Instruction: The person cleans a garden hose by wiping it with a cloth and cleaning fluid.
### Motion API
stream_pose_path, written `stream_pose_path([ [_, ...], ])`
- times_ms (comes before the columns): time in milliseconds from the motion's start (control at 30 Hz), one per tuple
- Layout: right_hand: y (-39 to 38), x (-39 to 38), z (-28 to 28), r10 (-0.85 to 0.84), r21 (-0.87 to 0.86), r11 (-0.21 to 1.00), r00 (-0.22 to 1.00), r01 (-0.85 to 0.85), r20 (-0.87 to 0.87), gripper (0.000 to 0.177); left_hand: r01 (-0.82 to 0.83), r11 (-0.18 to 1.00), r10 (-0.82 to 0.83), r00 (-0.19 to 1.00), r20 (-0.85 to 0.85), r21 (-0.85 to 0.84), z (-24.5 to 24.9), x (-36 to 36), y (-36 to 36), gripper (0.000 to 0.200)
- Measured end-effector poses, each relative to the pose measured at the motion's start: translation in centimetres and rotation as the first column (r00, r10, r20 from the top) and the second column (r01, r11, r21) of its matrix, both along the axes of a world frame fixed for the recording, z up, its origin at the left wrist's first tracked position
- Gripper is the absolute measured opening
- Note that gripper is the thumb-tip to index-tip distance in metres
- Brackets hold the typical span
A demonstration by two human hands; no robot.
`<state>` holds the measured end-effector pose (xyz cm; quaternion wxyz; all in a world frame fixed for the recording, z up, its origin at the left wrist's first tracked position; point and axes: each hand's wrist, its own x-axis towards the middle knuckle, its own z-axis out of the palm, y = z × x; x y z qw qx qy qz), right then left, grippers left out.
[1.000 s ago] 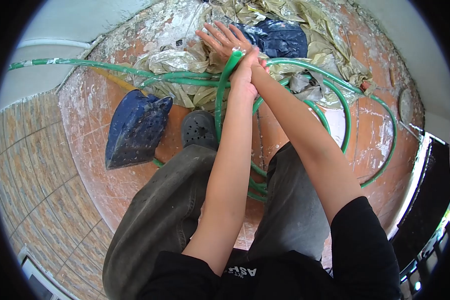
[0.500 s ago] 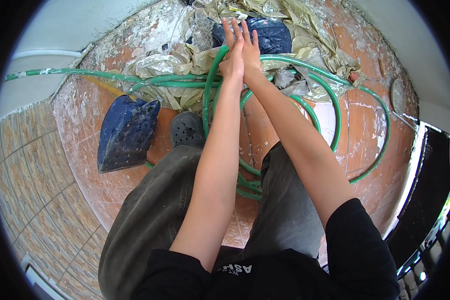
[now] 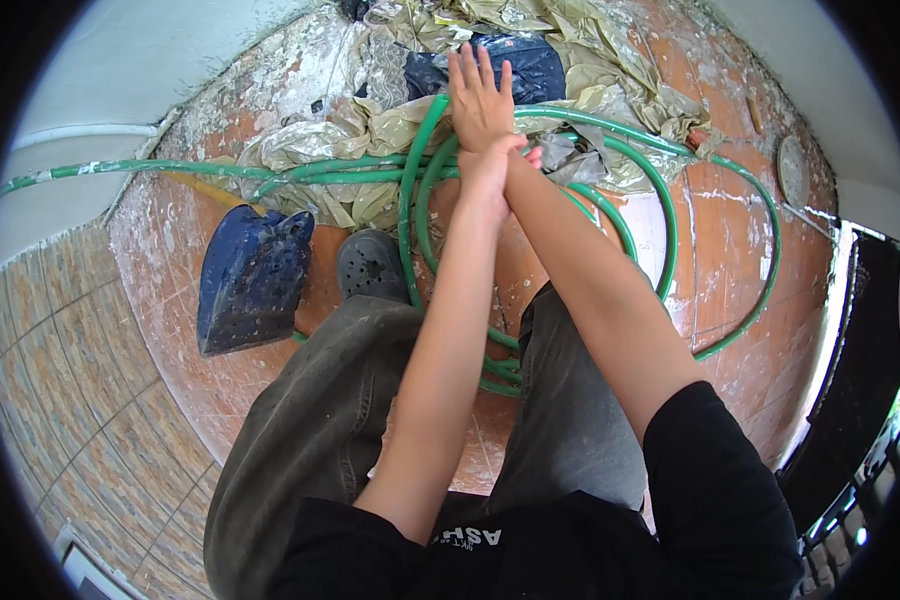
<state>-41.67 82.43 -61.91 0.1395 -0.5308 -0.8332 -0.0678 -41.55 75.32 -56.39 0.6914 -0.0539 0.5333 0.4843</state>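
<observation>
My right hand (image 3: 482, 105) is stretched out, back upward and fingers spread, with nothing in it. My left hand (image 3: 492, 172) is wrapped around my right wrist, its fingertips showing on the far side. Just left of both hands, the cut end of a green hose (image 3: 430, 122) sticks up, apart from my fingers. More of the hose lies in loose coils beneath my arms. Beyond my right fingertips is a dark blue cloth or plastic bundle (image 3: 532, 68), stained with white.
A blue dustpan-like scoop (image 3: 253, 285) with a yellow handle (image 3: 206, 188) lies left of my grey clog (image 3: 368, 265). Crumpled beige sheeting (image 3: 610, 70) covers the far floor. Orange tiles (image 3: 735, 250) are splattered white. A round disc (image 3: 793, 172) leans near the right wall.
My left hand has slid from the back of my right hand down to the right wrist. The view has shifted slightly; hose and scoop stay in place.
</observation>
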Motion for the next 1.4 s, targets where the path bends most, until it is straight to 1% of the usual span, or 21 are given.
stream_pose_path([
  [133, 0.9, -1.0, -0.1, 0.034, -0.06, 0.997, 0.945, -0.056, -0.324, 0.045, -0.042, 0.996, 0.05, 0.993, -0.108, 0.073, 2.6, 1.5, -1.6, 0.036],
  [200, 0.8, -1.4, 0.0, 0.054, -0.025, 0.997, 0.929, -0.068, -0.366, 0.043, -0.12, 0.992, 0.12, 0.993, 0.016, 0.029, 3.0, 0.9, -1.2, 0.034],
  [300, 1.0, -1.2, 0.1, 0.31, -0.035, 0.929, 0.825, -0.369, -0.472, 0.028, -0.124, 0.99, 0.129, 0.99, 0.065, -0.071, 2.0, -0.2, 0.8, 0.028],
  [400, 0.9, 0.5, 0.9, 0.212, -0.255, 0.905, 0.88, -0.341, -0.424, 0.027, -0.078, 0.996, 0.083, 0.989, 0.126, -0.044, -0.6, -0.6, 2.7, 0.024],
  [533, 1.6, 1.4, 0.5, 0.088, -0.25, 0.951, 0.932, -0.184, -0.351, 0.032, 0.016, 0.999, -0.009, 0.976, 0.215, -0.032, -1.2, -0.8, 3.9, 0.026],
  [600, 1.1, 1.9, 0.5, 0.046, -0.253, 0.959, 0.953, -0.125, -0.298, 0.046, 0.033, 0.997, -0.032, 0.999, -0.026, 0.073, 0.2, -0.7, 4.3, 0.033],
  [633, 0.4, 2.0, 0.6, 0.029, -0.271, 0.955, 0.949, -0.118, -0.314, 0.048, 0.143, 0.97, -0.164, 0.982, 0.092, 0.194, 0.2, -2.3, 4.3, 0.047],
  [733, 0.4, 3.4, 2.3, -0.01, -0.486, 0.868, 0.974, -0.103, -0.225, 0.052, 0.143, 0.979, -0.146, 0.989, 0.01, 0.147, -0.2, -1.8, 5.1, 0.06],
  [833, 0.4, 4.6, 3.9, 0.072, -0.591, 0.796, 0.99, -0.129, -0.119, 0.044, 0.091, 0.993, -0.08, 0.986, -0.148, 0.069, -0.7, -0.3, 5.8, 0.064],
  [900, 0.7, 5.0, 3.8, 0.327, -0.631, 0.762, 0.928, -0.148, 0.178, 0.049, 0.091, 0.994, -0.075, 0.969, -0.234, 0.061, -0.6, -1.5, 6.7, 0.058],
  [933, 0.6, 5.1, 4.3, 0.329, -0.63, 0.762, 0.928, -0.149, 0.178, 0.049, 0.093, 0.995, -0.073, 0.944, -0.321, 0.047, -0.3, -1.9, 7.2, 0.054],
  [967, 0.3, 5.2, 4.7, 0.181, -0.652, 0.738, 0.982, -0.172, -0.054, 0.041, 0.07, 0.997, -0.081, 0.81, -0.581, -0.041, -0.1, -1.6, 7.7, 0.044],
  [1000, 0.3, 5.0, 5.3, 0.016, -0.661, 0.722, 0.96, -0.205, -0.279, 0.036, 0.07, 0.997, -0.078, 0.805, -0.588, -0.037, 0.2, -2.0, 8.0, 0.044],
  [1033, 0.4, 4.7, 3.3, 0.031, -0.447, 0.857, 0.892, -0.256, -0.451, 0.047, 0.173, 0.972, -0.225, 0.5, -0.836, -0.158, 0.9, -2.7, 8.2, 0.042],
  [1067, 0.9, 4.4, 3.5, 0.028, -0.441, 0.861, 0.89, -0.253, -0.455, 0.047, 0.221, 0.926, -0.335, 0.109, -0.936, -0.306, 1.7, -3.3, 8.4, 0.043],
  [1133, 1.5, 4.0, 3.5, -0.514, -0.697, 0.663, 0.51, -0.274, -0.69, 0.04, 0.214, 0.961, -0.172, -0.03, -0.985, -0.174, 2.7, -4.6, 7.9, 0.044],
  [1167, 1.5, 4.1, 3.2, -0.52, -0.699, 0.662, 0.505, -0.27, -0.688, 0.04, 0.248, 0.956, -0.12, -0.151, -0.981, -0.155, 1.8, -5.8, 7.9, 0.031],
  [1200, 1.3, 4.0, 2.8, -0.636, -0.736, 0.567, 0.371, -0.37, -0.677, 0.033, 0.254, 0.954, -0.124, -0.156, -0.98, -0.161, 0.7, -7.1, 7.6, 0.031],
  [1267, 1.1, 3.5, 2.1, -0.828, -0.708, 0.392, 0.109, -0.588, -0.55, 0.021, 0.589, 0.787, -0.104, -0.166, -0.981, -0.183, -1.2, -9.2, 7.0, 0.023],
  [1333, 0.6, 2.0, 1.1, -0.828, -0.696, 0.384, 0.108, -0.607, -0.551, 0.02, 0.671, 0.717, -0.151, -0.115, -0.982, -0.189, -1.9, -9.6, 6.3, 0.018],
  [1400, 0.5, 0.6, -0.2, -0.86, -0.678, 0.433, -0.045, -0.594, -0.509, 0.018, 0.638, 0.744, -0.19, -0.084, -0.978, -0.199, -1.5, -8.8, 5.2, 0.017],
])
